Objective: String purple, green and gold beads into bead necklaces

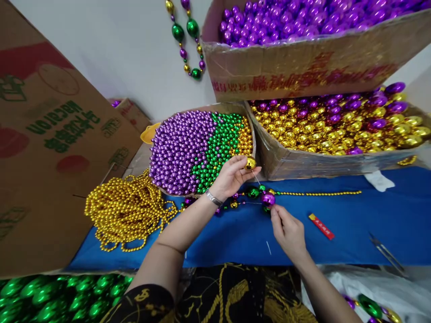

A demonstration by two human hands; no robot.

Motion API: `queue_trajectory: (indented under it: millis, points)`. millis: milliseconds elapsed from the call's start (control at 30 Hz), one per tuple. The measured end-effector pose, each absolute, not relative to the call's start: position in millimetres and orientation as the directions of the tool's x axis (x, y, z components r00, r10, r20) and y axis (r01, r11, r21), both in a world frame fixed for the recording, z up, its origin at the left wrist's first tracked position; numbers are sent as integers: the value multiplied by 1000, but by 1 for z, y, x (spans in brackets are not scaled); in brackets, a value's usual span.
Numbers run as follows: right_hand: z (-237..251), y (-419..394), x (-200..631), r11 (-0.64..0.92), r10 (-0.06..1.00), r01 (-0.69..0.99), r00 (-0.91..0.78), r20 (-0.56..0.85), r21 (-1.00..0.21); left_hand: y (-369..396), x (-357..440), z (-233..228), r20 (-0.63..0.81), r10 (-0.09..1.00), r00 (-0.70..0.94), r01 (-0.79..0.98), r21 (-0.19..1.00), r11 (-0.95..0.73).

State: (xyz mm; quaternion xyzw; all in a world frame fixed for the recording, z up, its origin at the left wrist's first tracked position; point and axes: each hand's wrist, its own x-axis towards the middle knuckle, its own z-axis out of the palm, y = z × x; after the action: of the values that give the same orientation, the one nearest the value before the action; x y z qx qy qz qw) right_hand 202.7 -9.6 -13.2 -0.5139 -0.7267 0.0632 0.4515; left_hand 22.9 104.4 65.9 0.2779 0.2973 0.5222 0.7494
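Note:
Between the thumb and fingers of my left hand [237, 175] is a large shiny gold bead [250, 163]. A thin string runs from it down to a large purple bead [268, 198]. My right hand [288, 229] pinches at the lower edge of that purple bead; whether its fingertips hold the bead or the string I cannot tell. Beside the purple bead, a green bead [252, 192] and smaller beads belong to a strand lying on the blue cloth. A length of small gold beads [319, 193] stretches to the right behind my right hand.
A box of small purple, green and gold beads [188, 148] stands behind my left hand. Boxes of gold beads [316, 130] and purple beads [286, 22] stand at the back right. Gold bead chains [124, 211] lie left. Tweezers [387, 253] and a red packet [321, 226] lie right.

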Motion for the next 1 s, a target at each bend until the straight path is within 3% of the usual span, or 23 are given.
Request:
queue_trajectory:
  millis: [200,333,467,700,800,900,1000]
  points:
    - [-15,-11,204,409,845,691,-41,533,-595,94,23,61,-116,944,309,-541,795,274]
    - [-19,-12,202,307,901,697,6,434,-647,82,24,54,1,963,270,-429,895,119]
    - [-24,-10,202,266,944,650,-26,330,-711,76,23,52,-23,969,247,-428,895,130]
    - [-29,-6,202,332,900,628,14,436,-704,72,25,39,5,992,128,-452,890,54]
    - [-39,-3,199,224,955,478,66,289,-849,67,26,35,52,988,146,-385,923,9]
    - [-53,0,196,71,990,193,103,92,-979,68,10,42,135,945,298,-241,969,-62]
    - [-61,3,193,53,992,1,112,53,-999,83,-26,54,235,939,253,165,945,-281]
